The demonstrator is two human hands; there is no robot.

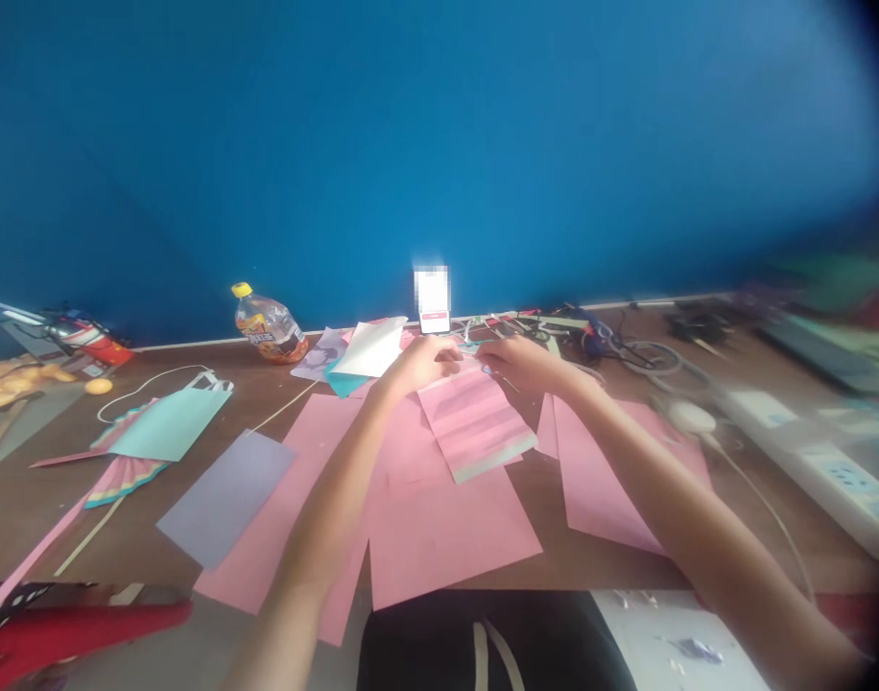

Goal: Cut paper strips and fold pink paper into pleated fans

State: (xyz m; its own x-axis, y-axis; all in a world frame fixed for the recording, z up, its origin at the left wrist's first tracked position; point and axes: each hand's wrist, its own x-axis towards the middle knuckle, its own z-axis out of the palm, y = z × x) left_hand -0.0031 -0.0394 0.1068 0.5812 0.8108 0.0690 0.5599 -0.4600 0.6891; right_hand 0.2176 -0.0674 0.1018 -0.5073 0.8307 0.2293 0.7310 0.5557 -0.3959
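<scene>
Both of my arms reach forward over a brown table (pixel 130 537). My left hand (pixel 423 363) and my right hand (pixel 520 363) pinch the far edge of a pleated pink paper (pixel 475 422) that lies on flat pink sheets (pixel 439 518). The fingers of both hands are closed on that edge, close together. The folded paper's near end has a pale green strip.
A phone (pixel 432 299) leans on the blue wall. A plastic bottle (pixel 269 326) lies at the left. A mint paper bag (pixel 172 422), a folded fan (pixel 123 478), a lavender sheet (pixel 227 494), cables (pixel 627 350) and a power strip (pixel 835 480) lie around.
</scene>
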